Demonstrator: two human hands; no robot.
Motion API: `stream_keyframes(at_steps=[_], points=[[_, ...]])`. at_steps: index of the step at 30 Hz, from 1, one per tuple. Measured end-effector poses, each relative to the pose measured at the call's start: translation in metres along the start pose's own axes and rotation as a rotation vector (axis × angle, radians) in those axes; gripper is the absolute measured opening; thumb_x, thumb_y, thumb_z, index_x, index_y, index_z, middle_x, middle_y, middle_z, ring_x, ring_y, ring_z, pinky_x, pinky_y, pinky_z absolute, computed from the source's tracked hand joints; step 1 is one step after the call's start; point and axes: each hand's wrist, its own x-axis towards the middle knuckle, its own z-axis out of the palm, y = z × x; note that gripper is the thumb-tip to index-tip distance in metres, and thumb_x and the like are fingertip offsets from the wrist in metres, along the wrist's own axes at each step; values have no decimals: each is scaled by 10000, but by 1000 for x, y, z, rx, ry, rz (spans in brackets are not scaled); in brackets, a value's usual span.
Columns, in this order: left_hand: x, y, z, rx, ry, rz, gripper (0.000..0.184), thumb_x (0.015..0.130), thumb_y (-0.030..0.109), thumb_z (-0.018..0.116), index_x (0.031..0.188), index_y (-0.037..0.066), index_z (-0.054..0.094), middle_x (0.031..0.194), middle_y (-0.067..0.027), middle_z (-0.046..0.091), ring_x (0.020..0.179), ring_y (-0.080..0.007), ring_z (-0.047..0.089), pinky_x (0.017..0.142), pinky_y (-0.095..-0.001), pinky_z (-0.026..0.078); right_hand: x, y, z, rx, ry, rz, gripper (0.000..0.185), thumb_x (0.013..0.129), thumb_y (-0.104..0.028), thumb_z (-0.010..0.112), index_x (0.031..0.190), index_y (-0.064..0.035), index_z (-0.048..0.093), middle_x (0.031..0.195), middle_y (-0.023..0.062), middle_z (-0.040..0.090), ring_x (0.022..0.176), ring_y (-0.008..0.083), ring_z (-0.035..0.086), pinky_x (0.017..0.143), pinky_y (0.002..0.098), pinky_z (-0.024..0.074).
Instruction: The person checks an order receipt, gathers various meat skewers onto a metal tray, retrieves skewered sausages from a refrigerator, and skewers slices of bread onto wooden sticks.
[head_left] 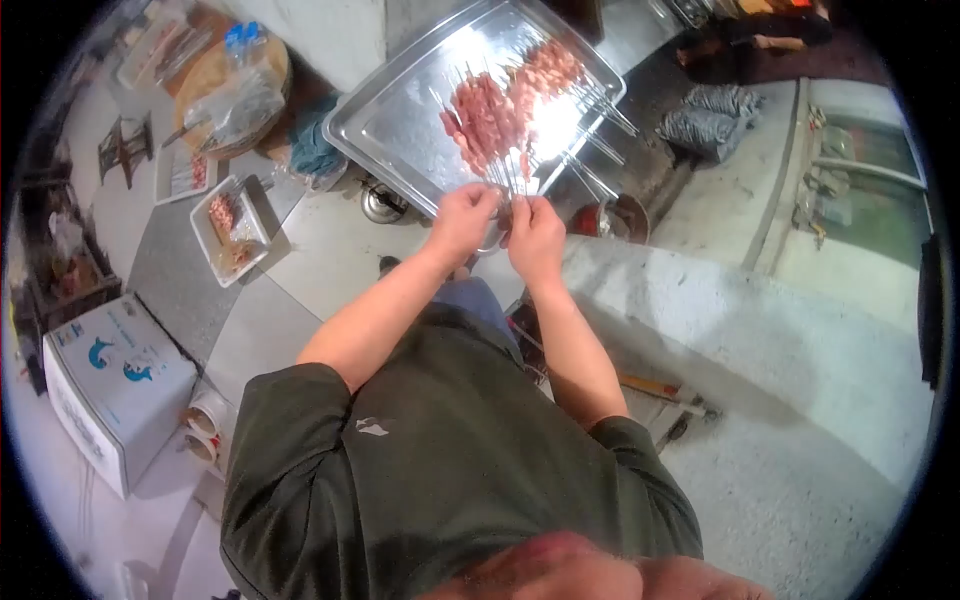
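Several skewers of raw red meat (pixel 482 118) fan out over a shiny metal tray (pixel 385 110), their bare ends pointing toward me. My left hand (pixel 465 218) is closed round some of the skewer ends at the tray's near edge. Close beside it on the right, my right hand (pixel 535 232) pinches at the same bundle of ends. More meat skewers (pixel 548 72) lie farther back on the tray, with their bare ends toward the right. The fingertips of both hands are small and partly hidden.
At the left, white trays (pixel 205 232) with meat pieces are near a round wooden board (pixel 262 125) with plastic bags. A white box (pixel 120 385) stands lower left. Right of me runs a pale ledge (pixel 720 310); a grey bundle (pixel 705 125) lies beyond.
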Motion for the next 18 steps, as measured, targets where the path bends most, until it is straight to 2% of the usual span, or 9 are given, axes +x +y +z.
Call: stream_keyframes(at_steps=[5,8,11,18], points=[[14,2,14,-132,33,76,207,919,165,570,969,-17,656,840,-9,639,732,-73,532,686,-237,440,23,-11,-14,43,-78,-19,274,941,-199,496,845,40,590,642,105,634,472,164,584,473,306,460],[20,7,19,-65,76,95,213,922,167,569,987,-16,655,854,-6,640,757,-74,534,713,-237,438,33,-14,-21,33,-115,-37,275,941,-196,497,843,45,587,641,106,632,472,166,585,470,307,459],[19,18,26,-116,94,109,207,922,165,567,976,-14,658,861,-1,638,775,-69,530,729,-236,433,41,-16,-23,35,-152,-59,277,940,-194,500,840,50,583,639,105,629,472,166,585,468,308,459],[22,20,28,-131,209,112,203,909,186,595,880,-7,655,794,11,613,722,-61,499,673,-235,417,53,-18,-20,10,-206,-45,283,943,-204,509,854,54,585,646,111,632,477,164,587,467,306,461]])
